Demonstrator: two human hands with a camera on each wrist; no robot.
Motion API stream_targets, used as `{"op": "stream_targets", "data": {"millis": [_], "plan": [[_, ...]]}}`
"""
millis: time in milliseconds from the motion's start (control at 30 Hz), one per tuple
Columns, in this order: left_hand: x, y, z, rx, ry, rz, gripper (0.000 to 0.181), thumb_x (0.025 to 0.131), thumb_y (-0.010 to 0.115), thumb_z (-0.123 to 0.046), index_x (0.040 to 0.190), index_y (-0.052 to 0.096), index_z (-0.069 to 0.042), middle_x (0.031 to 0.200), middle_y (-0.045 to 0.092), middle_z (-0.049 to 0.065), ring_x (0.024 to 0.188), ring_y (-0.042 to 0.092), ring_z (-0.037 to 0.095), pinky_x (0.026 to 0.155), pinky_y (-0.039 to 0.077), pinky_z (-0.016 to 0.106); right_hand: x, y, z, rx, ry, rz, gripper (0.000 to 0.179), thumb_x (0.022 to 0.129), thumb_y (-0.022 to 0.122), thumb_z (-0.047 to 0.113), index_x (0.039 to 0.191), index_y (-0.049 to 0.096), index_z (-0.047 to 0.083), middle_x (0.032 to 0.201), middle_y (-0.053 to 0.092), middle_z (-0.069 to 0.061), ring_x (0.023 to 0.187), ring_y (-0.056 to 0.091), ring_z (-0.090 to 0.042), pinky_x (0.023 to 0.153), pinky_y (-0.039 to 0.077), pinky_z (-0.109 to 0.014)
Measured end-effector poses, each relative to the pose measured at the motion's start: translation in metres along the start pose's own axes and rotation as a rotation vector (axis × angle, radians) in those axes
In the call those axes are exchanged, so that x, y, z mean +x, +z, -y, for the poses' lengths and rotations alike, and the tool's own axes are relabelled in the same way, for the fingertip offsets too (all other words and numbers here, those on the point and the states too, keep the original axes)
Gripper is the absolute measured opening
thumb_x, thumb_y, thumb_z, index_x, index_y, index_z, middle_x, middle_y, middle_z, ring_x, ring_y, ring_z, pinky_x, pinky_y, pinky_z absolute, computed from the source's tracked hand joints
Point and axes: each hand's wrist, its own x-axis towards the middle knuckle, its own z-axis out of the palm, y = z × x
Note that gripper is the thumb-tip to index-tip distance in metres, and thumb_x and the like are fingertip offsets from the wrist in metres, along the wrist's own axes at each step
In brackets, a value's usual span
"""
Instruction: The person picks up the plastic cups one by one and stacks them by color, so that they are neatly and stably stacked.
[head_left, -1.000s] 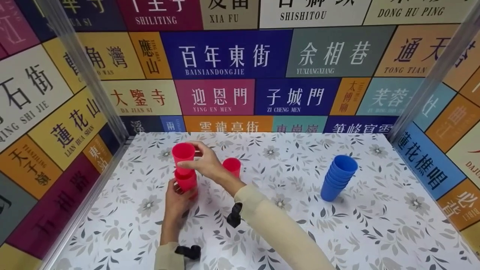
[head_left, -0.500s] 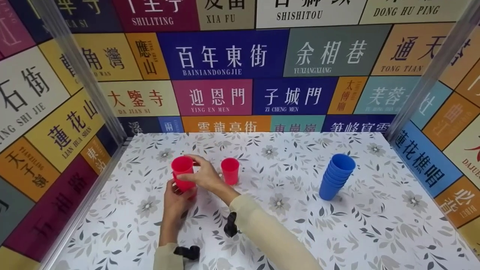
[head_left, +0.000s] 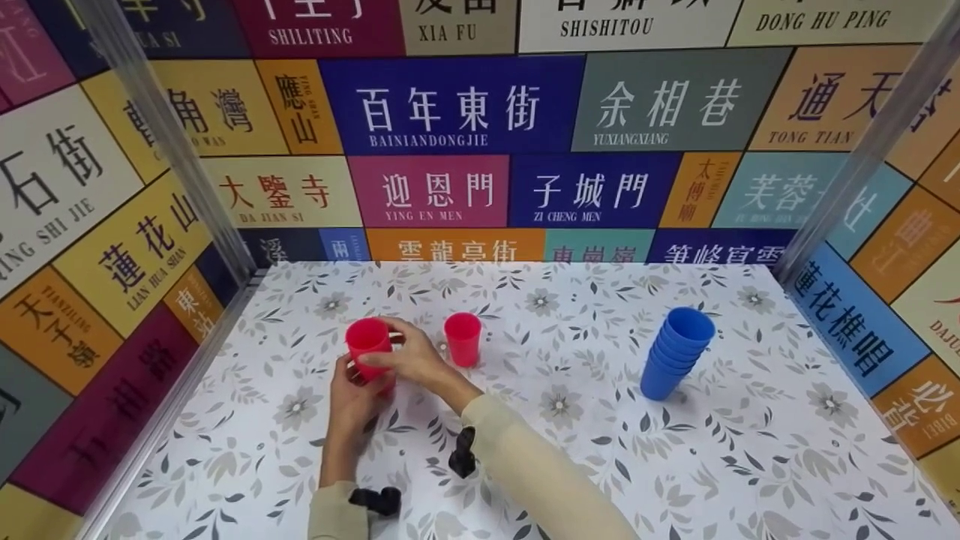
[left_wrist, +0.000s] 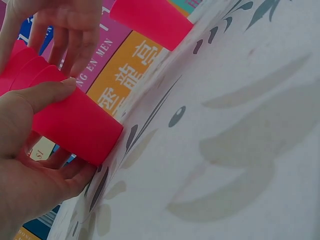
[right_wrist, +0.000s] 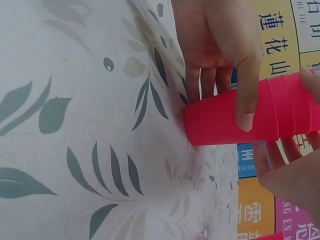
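Note:
A nested stack of red cups (head_left: 366, 336) stands upright on the left part of the table, its rims showing as close ridges in both wrist views. My left hand (head_left: 351, 401) grips the lowest cup, thumb across its side in the left wrist view and fingers round the far side. Higher up, my right hand (head_left: 412, 356) holds the stack near its top rim, with thumb and fingers on opposite sides. The base of the stack (right_wrist: 215, 120) meets the tabletop in the right wrist view. A single red cup (head_left: 463, 341) stands upright just right of my right hand.
A stack of several blue cups (head_left: 671, 360) stands leaning in view on the right. Floral cloth covers the table (head_left: 562, 465). Sign-covered walls (head_left: 457, 105) enclose the back and both sides, with clear posts (head_left: 855, 150) at the corners.
The right hand has lowered a red cup into the red cup that the left hand grips, so they now sit nested. The left hand has stayed in place.

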Motion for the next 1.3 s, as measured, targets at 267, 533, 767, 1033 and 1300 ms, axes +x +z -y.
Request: {"op": "stream_targets", "data": {"millis": [267,533,767,1033,1300], "plan": [[-0.001,0.001,0.001,-0.003,0.024,-0.02,0.065,0.084,0.075,-0.006,0.14,0.043,-0.006,0.132,0.058,0.024,0.113,0.06,0.032,0.078,0.054,0.021,-0.002,-0.006,-0.001,0.053,-0.003,0.025,0.062,0.082,0.082,0.026,0.139,0.059,0.02,0.136,0.061,-0.003,0.122,0.057,-0.023,0.09,0.056,-0.03],[0.001,-0.001,0.003,0.003,-0.005,-0.009,0.067,0.086,0.074,-0.006,0.144,0.04,-0.006,0.136,0.056,0.025,0.12,0.059,0.035,0.084,0.055,0.025,-0.006,-0.017,0.006,0.115,-0.063,0.006,0.063,0.084,0.08,0.021,0.142,0.055,0.015,0.142,0.059,-0.01,0.129,0.056,-0.03,0.104,0.052,-0.038],[0.001,-0.001,-0.002,0.039,-0.084,0.009,0.072,0.087,0.073,-0.009,0.148,0.035,-0.011,0.144,0.05,0.021,0.13,0.052,0.036,0.11,0.046,0.048,-0.012,-0.041,0.012,0.075,-0.148,-0.01,0.063,0.084,0.081,0.019,0.142,0.056,0.015,0.141,0.059,-0.009,0.13,0.055,-0.028,0.108,0.048,-0.048],[0.003,-0.002,-0.001,0.011,-0.101,0.013,0.071,0.087,0.072,-0.008,0.147,0.035,-0.012,0.146,0.047,0.019,0.131,0.049,0.036,0.113,0.044,0.05,-0.014,-0.077,0.006,-0.066,-0.17,-0.093,0.064,0.082,0.083,0.023,0.141,0.057,0.017,0.141,0.06,-0.006,0.13,0.053,-0.025,0.106,0.048,-0.044],[0.001,-0.002,0.002,-0.014,-0.052,0.015,0.072,0.085,0.073,-0.006,0.147,0.036,-0.007,0.141,0.051,0.022,0.126,0.052,0.036,0.101,0.048,0.041,-0.015,-0.105,-0.009,-0.016,-0.206,-0.164,0.061,0.083,0.08,0.012,0.14,0.057,0.011,0.141,0.058,-0.014,0.134,0.05,-0.03,0.111,0.042,-0.053]]}}
